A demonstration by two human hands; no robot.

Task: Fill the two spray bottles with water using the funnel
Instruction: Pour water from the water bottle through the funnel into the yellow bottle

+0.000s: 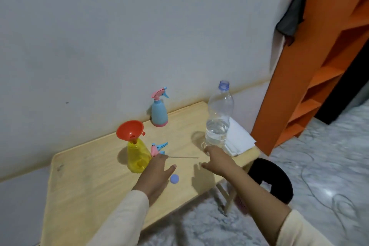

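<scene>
A yellow spray bottle (138, 155) stands on the wooden table (89, 170) with an orange funnel (130, 130) tilted in its neck. Its pink and blue spray head (157, 148) lies beside it, a thin tube trailing right. My left hand (157, 173) hovers just right of the yellow bottle, fingertips near the spray head, holding nothing. A blue spray bottle (159, 113) with its head on stands at the back by the wall. An uncapped clear water bottle (219, 118), partly full, stands to the right. My right hand (217, 159) is spread at its base, fingertips close to it.
A blue bottle cap (174, 178) lies on the table by my left thumb. Folded white paper (238, 139) sits behind the water bottle at the table's right edge. A black round stool (273, 177) and an orange shelf (311, 78) stand to the right.
</scene>
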